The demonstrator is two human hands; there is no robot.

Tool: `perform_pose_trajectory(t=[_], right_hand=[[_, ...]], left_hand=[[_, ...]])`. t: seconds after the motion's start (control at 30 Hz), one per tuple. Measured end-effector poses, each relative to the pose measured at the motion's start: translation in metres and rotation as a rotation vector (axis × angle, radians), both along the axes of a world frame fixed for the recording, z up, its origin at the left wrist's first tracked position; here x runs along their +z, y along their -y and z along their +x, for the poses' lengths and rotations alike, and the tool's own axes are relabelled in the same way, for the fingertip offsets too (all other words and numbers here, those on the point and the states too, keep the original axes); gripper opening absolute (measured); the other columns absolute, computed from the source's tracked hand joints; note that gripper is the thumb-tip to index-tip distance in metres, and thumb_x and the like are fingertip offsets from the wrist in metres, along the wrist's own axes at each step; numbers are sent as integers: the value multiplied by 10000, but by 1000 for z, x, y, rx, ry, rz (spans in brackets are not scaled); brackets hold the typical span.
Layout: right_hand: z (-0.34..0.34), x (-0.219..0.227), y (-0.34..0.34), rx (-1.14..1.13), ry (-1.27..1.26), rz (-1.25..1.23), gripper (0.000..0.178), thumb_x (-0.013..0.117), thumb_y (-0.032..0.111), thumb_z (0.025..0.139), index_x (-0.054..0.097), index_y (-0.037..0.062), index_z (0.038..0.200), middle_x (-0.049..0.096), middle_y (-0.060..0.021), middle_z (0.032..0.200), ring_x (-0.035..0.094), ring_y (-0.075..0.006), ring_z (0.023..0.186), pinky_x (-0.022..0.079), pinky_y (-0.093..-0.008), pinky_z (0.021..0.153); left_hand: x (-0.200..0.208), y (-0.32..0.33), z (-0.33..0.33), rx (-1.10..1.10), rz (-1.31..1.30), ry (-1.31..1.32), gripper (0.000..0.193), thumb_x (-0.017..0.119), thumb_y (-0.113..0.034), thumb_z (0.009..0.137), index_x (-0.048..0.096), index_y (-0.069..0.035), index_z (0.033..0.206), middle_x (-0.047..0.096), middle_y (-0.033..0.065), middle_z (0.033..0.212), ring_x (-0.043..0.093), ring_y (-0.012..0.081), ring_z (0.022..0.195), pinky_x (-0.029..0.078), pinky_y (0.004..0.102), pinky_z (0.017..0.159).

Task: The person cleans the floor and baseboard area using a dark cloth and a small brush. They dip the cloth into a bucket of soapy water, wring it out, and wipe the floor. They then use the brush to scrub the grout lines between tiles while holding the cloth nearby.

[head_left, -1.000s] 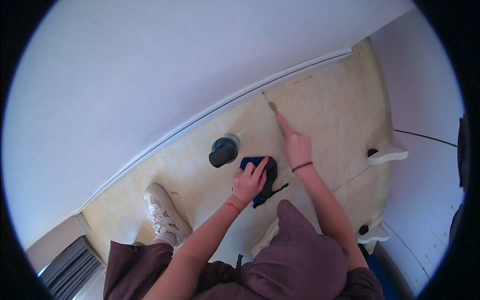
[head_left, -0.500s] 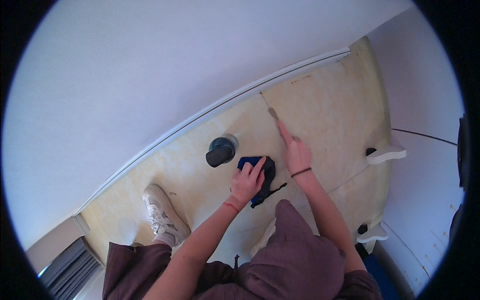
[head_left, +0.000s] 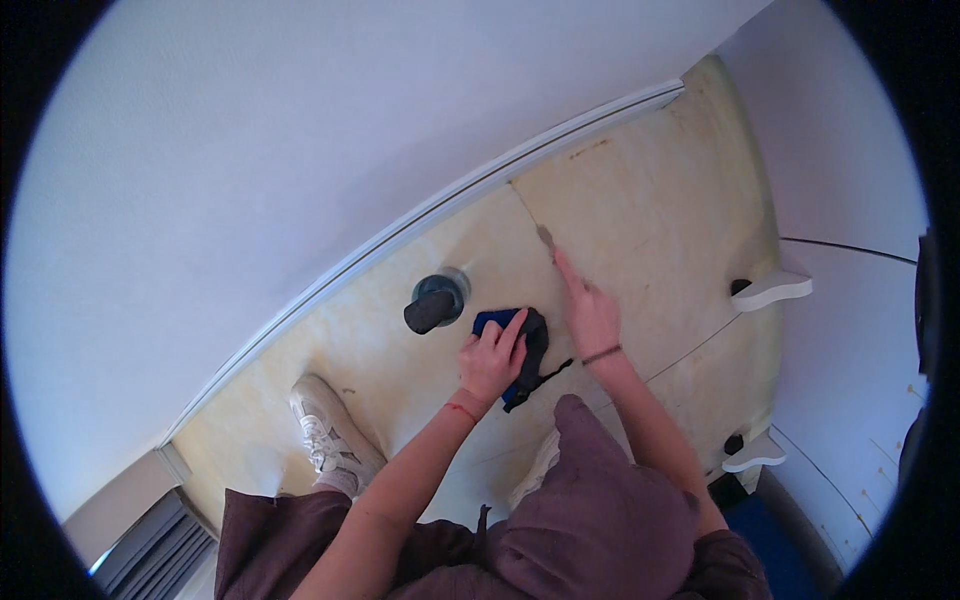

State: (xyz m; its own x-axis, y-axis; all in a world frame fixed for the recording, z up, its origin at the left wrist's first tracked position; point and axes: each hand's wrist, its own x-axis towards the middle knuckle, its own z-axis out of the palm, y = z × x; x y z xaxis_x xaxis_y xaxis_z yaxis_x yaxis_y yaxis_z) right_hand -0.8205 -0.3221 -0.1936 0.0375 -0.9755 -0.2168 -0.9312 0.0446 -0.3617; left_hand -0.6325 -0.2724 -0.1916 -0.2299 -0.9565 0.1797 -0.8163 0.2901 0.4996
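My right hand (head_left: 594, 318) is closed round a small slim tool (head_left: 546, 238) with a narrow, rounded, grey-brown head. My index finger stretches along its handle, and the rest of the grip hides most of it. The head lies on a thin seam (head_left: 524, 205) in the pale yellow floor. To the left, my left hand (head_left: 490, 358) rests on a crumpled dark blue and black cloth (head_left: 532, 345), its fingers extended and apart. A dark strip trails from the cloth toward my knee. Just beyond that hand stands a clear bottle with a black top (head_left: 437, 300).
A white wall (head_left: 250, 150) with a grooved baseboard (head_left: 420, 222) borders the floor ahead. White curved feet (head_left: 772, 291) jut from the white panel at right. My shoe (head_left: 330, 425) is left of the bottle; a dark slatted vent (head_left: 155, 545) sits lower left.
The tool's head has slid along the seam, away from the baseboard and toward me, with my right hand. My left hand stays on the cloth. The whole view has shifted slightly.
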Motion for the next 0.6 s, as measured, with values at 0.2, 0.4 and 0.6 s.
perform_pose_trajectory(t=[0.2, 0.4, 0.6], right_hand=[[-11, 12, -35, 8, -61, 14, 837, 562, -18, 782, 311, 315, 1508, 633, -200, 763, 641, -376, 637, 521, -453, 561], [-8, 7, -36, -26, -36, 49, 849, 563, -18, 780, 310, 347, 1503, 610, -184, 749, 643, -376, 643, 524, -454, 567], [-8, 5, -18, 11, -86, -34, 827, 571, 4, 788, 320, 337, 1503, 601, -179, 710, 625, -364, 608, 516, -455, 556]], left_hand=[[-3, -2, -1, 15, -6, 31, 494, 716, -160, 761, 635, -206, 1246, 460, 25, 752, 512, 197, 604, 422, 316, 532], [1, 2, 0, 5, -5, 37, 493, 715, -160, 762, 634, -209, 1246, 465, 22, 752, 509, 195, 595, 417, 316, 524], [-5, -1, -1, 2, -26, 29, 493, 715, -161, 763, 636, -208, 1247, 461, 21, 748, 505, 192, 581, 422, 315, 525]])
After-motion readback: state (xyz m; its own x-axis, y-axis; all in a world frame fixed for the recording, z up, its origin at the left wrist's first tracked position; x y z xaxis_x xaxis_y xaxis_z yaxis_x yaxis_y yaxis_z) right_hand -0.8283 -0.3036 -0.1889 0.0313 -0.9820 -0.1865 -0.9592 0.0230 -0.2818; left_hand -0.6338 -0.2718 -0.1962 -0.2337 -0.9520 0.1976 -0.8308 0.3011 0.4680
